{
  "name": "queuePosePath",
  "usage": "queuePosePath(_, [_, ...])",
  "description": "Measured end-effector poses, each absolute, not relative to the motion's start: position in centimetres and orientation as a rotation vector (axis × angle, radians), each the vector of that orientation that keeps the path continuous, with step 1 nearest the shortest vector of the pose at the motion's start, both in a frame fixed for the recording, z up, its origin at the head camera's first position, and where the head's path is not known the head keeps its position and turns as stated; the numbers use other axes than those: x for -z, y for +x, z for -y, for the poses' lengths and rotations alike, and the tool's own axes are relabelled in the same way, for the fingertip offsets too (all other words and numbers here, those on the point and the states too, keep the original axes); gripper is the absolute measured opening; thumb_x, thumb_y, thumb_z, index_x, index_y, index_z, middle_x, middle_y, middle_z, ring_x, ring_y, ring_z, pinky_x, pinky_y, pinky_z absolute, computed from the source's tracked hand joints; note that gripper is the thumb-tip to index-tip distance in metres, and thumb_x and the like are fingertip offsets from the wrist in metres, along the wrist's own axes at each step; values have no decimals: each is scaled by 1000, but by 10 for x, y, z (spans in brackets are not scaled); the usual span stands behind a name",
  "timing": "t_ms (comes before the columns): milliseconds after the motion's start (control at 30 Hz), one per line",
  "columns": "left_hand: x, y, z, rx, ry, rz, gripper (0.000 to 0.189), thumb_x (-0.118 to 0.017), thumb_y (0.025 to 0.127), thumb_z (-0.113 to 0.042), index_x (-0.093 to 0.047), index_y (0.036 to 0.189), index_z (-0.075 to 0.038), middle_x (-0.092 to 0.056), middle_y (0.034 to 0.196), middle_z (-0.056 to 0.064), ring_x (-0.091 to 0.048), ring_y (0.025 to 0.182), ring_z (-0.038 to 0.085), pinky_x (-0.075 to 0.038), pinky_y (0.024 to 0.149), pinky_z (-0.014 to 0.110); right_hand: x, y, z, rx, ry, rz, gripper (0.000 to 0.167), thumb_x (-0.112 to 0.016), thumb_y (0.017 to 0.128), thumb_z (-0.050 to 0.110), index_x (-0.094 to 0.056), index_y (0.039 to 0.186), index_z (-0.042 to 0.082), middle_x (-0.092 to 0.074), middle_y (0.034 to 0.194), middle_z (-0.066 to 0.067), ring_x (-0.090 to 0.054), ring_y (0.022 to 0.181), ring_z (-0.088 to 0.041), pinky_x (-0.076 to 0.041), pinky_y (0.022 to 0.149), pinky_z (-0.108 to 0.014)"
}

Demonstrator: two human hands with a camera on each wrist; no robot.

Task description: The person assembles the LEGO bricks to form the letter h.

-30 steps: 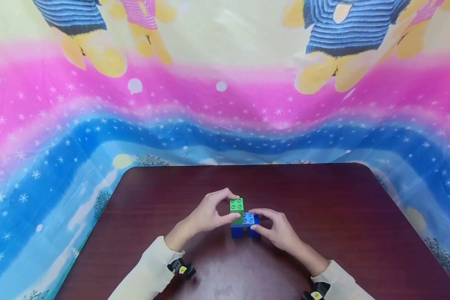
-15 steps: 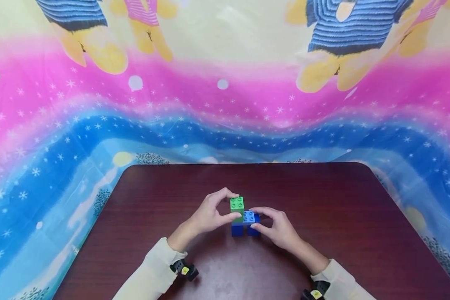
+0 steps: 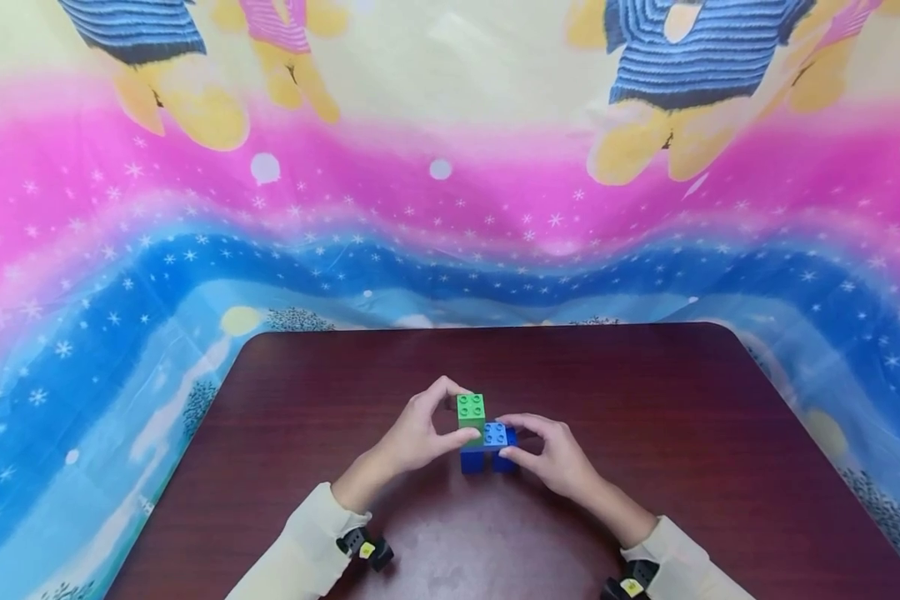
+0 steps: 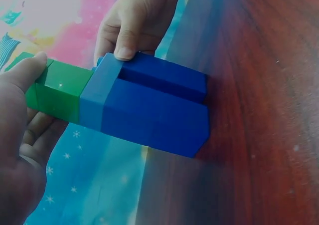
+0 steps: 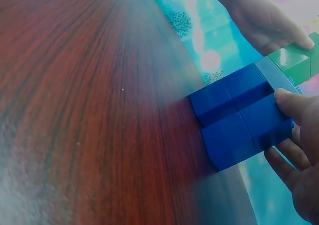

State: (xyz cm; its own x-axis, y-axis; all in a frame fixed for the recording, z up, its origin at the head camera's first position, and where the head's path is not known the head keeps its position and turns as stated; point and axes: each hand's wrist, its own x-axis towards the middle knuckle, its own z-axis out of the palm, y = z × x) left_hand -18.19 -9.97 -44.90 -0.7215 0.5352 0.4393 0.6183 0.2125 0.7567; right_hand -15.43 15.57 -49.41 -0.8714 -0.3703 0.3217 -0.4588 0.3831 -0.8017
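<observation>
A small toy-brick structure stands upright on the brown table. Two dark blue columns (image 5: 227,140) sit side by side with a narrow gap between them. Across their tops lies a lighter blue brick (image 3: 497,434), its studs facing up. Stacked green bricks (image 3: 470,406) rise from that brick's left end. My left hand (image 3: 414,433) pinches the green stack between thumb and fingers. On the other side, my right hand (image 3: 558,457) holds the upper part of the right-hand blue column, its thumb (image 4: 125,48) near the lighter brick. Part of the right column's far side is hidden by fingers.
The table (image 3: 607,375) has rounded far corners. Behind it hangs a colourful printed cloth (image 3: 450,208) with snowflakes and bear figures. Black wrist devices (image 3: 365,548) sit at both cream sleeves (image 3: 300,542).
Both hands keep their hold on the bricks, and the structure stays in place. The head view shifts slightly.
</observation>
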Motion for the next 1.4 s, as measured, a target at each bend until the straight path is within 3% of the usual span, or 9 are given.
queuePosePath(167, [455,-179,99,1595,-1103,2353,41,-83,87,-12,-56,118,-11,-67,113,2,-68,99,17,-58,89,35,494,-155,-156,-1498,753,2534,41,-81,88,14,-69,127,10,-71,119,-6,-70,101,-20,-59,85,-44])
queuePosePath(333, [465,-176,102,1622,-1059,2365,40,-82,88,-13,-57,119,-11,-69,111,2,-69,99,15,-58,89,42,495,-155,-156,-1510,767,2532,42,-80,89,15,-68,129,9,-70,121,-7,-70,102,-23,-58,86,-47])
queuePosePath(600, [484,-167,110,1623,-993,2460,47,-79,92,-21,-57,132,-16,-67,121,-1,-67,108,15,-56,94,38,498,-153,-153,-1486,781,2528,47,-81,88,11,-65,132,11,-69,123,-8,-70,101,-24,-59,85,-44])
queuePosePath(1067, [505,-159,112,1779,-848,2472,40,-79,90,-14,-62,126,-14,-69,118,1,-71,102,18,-58,90,37,507,-149,-159,-1428,720,2546,48,-84,85,13,-67,130,16,-69,120,-3,-67,100,-15,-58,87,-40])
queuePosePath(1400, [511,-159,110,1776,-846,2448,37,-78,91,-17,-63,124,-12,-70,115,3,-72,97,19,-59,86,34,515,-149,-161,-1472,694,2539,48,-83,86,12,-66,130,13,-70,120,-6,-70,96,-17,-59,84,-41])
